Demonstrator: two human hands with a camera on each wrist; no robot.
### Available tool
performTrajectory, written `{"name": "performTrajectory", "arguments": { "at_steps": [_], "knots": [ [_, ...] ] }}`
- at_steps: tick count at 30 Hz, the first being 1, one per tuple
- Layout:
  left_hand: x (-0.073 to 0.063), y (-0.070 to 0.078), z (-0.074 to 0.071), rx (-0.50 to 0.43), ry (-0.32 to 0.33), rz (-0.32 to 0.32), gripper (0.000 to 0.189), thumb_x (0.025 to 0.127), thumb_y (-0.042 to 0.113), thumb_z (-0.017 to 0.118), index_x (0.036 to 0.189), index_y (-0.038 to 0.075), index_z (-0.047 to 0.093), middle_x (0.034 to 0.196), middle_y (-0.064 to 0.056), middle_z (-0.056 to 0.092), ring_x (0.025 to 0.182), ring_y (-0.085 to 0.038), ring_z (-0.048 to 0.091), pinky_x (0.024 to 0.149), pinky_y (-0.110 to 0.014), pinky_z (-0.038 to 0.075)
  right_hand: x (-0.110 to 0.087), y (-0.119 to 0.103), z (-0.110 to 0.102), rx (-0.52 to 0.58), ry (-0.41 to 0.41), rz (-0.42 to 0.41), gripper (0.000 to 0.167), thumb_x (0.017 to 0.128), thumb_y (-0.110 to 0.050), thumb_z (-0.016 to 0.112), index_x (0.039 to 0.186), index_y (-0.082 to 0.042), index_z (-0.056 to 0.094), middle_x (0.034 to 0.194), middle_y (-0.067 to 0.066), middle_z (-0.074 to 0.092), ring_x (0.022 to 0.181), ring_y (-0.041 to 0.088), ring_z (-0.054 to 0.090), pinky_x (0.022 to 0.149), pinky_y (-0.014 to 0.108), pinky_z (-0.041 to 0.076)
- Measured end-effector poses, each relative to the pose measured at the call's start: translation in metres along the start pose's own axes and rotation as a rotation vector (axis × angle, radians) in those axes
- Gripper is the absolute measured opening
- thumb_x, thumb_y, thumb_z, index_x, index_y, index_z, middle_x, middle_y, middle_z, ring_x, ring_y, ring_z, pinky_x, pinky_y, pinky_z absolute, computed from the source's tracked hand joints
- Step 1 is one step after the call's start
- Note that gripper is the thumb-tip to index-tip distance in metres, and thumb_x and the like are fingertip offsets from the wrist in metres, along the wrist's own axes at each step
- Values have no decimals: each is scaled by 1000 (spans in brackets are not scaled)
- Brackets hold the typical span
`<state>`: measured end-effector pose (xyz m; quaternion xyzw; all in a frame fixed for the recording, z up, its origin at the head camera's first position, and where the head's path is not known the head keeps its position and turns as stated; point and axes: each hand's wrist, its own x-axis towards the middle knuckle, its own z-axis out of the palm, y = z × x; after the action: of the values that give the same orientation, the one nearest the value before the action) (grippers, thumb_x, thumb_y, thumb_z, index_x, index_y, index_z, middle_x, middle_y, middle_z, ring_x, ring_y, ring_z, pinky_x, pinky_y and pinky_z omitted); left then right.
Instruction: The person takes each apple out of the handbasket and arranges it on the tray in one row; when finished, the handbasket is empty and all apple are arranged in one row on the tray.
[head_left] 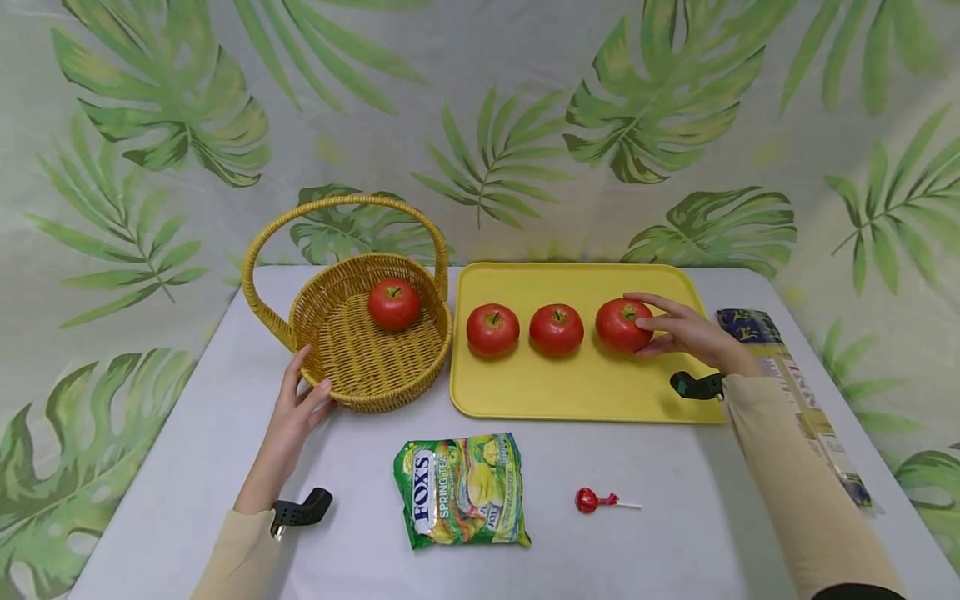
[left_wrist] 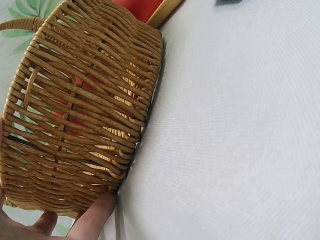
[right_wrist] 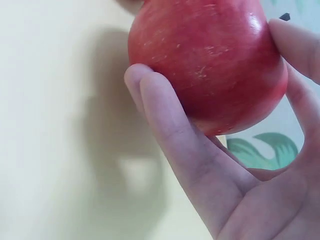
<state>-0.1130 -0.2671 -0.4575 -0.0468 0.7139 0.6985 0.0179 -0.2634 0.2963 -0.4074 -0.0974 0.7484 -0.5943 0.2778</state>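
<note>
Yellow tray [head_left: 540, 393]: three red apples [head_left: 557, 330] borne in row. Wicker basket [head_left: 386, 401]: touched at near-left wall by left hand [head_left: 292, 415], fingers spread. Rightmost apple [head_left: 621, 326], tray's right side: pinched by right hand [head_left: 688, 333]. Grasp judged in hand; steady lift called for.

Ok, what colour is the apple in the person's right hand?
Red, with small pale flecks; the apple shows best in the right wrist view.

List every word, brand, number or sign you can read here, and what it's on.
"FOX'S": on the green candy bag.
"SPRING TEA": on the same bag.
Smaller print on the bag: too small to read reliably.
Print on the packet at the right edge: too small and blurred.
</note>
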Motion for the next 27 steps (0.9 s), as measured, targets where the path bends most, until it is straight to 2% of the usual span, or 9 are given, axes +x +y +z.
{"name": "performTrajectory", "arguments": {
  "at_steps": [8, 15, 19, 23, 27],
  "knots": [
    [1, 1, 0, -2, 0, -15, 69, 102, 18, 48, 155, 26, 4, 157, -10, -3, 138, -36, 21, 105, -50, 31, 3, 7, 1, -16, -30, 4, 59, 100, -18, 51, 152, -12, 24, 150, 24, 19, 96, 50, 60, 86, 52, 49],
    [1, 1, 0, 0, -2, -23, 69, 102, 18, 48, 155, 28, 4, 157, -8, -4, 139, -35, 20, 105, -52, 30, -1, 5, 2, 63, -49, 84, 60, 102, -17, 47, 153, -17, 15, 151, 25, 9, 98, 43, 62, 91, 47, 48],
    [0, 2, 0, -6, 4, -23, 70, 102, 17, 47, 155, 27, 3, 157, -7, -5, 139, -36, 20, 105, -52, 30, -3, 3, 4, 55, -55, 99, 60, 102, -17, 48, 151, -18, 14, 148, 31, 13, 97, 41, 63, 90, 47, 49],
    [-2, 4, 2, -17, 6, -24, 70, 102, 16, 47, 155, 27, 3, 157, -7, -5, 139, -36, 20, 106, -53, 29, -5, 1, 4, -49, -1, 53, 60, 101, -19, 50, 150, -13, 17, 143, 34, 24, 91, 41, 65, 84, 48, 51],
    [-2, 5, 3, -24, 5, -21, 70, 102, 15, 47, 155, 26, 2, 157, -8, -5, 139, -36, 20, 107, -53, 28, -7, -4, 5, -121, 99, -17, 56, 100, -22, 51, 147, -5, 25, 136, 32, 33, 84, 35, 67, 78, 41, 55]
  ]
}}
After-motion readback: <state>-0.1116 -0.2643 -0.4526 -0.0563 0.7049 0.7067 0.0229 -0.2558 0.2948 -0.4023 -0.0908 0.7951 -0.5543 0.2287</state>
